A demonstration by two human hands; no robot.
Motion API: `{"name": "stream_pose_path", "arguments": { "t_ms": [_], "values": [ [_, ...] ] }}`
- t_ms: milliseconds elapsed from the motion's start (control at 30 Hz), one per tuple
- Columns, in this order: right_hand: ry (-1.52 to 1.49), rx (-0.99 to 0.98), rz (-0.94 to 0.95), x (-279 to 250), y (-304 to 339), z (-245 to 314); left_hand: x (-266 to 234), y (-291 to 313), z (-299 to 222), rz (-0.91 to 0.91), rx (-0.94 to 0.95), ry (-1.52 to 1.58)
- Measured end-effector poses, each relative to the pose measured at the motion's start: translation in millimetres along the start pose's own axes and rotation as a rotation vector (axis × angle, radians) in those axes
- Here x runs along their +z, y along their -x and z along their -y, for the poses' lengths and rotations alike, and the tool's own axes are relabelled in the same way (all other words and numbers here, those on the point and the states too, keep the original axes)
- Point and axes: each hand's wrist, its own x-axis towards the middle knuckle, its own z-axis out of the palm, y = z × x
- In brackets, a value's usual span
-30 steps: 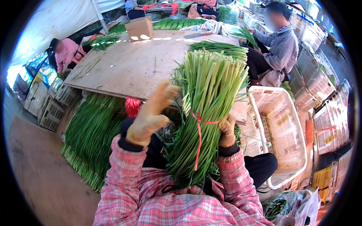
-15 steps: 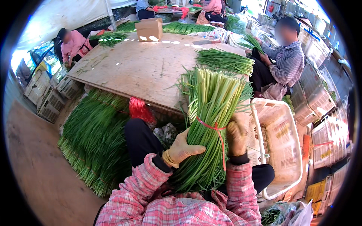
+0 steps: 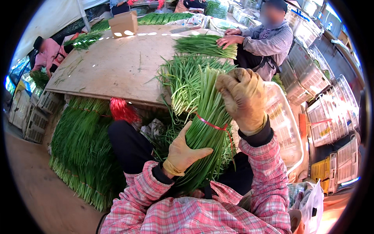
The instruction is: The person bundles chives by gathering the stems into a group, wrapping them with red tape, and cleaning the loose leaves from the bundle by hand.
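Head view of a seated person in a pink plaid shirt bundling greens. The left hand (image 3: 183, 154), in a tan glove, wraps its fingers partly closed around the lower stalks of a bundle of green chives (image 3: 204, 124), just below the red tie (image 3: 212, 125) that girds the bundle. The right hand (image 3: 243, 97), also gloved, rests on the right side of the upper stalks with its fingers curled loosely against them. The bundle stands nearly upright above the lap, its cut ends fanning at the top. Beyond it lies a wooden board table (image 3: 113, 68) carrying a cardboard box (image 3: 124, 24). At the far right a second person presses a hand on another chive bundle (image 3: 204, 45). A large heap of chives (image 3: 80, 146) lies at the left; white plastic crates (image 3: 284, 124) stand at the right.
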Motion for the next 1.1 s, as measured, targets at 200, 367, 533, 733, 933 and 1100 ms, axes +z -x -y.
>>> {"name": "stream_pose_path", "arguments": {
  "t_ms": [200,367,533,733,933,1100],
  "values": [
    [-0.022,0.236,-0.260,-9.5,17.3,-55.1,2.4,6.3,2.9,-0.027,0.004,-0.176],
    [-0.367,0.567,0.418,-25.0,74.0,-52.7,-5.0,1.6,-4.8,-0.013,0.039,-0.007],
    [-1.001,0.759,0.342,-11.5,93.0,11.7,-13.0,-9.2,-13.5,-0.072,0.091,0.156],
    [-1.365,0.757,0.255,46.5,108.7,102.5,-25.6,-18.8,-44.3,-0.295,0.273,0.081],
    [-1.064,0.668,0.568,70.8,159.3,117.5,-78.8,-14.7,-56.2,-0.562,0.455,0.246],
    [-1.304,0.821,0.443,95.2,206.2,92.6,-128.6,10.0,-43.8,-0.715,0.319,0.314]
  ]
}}
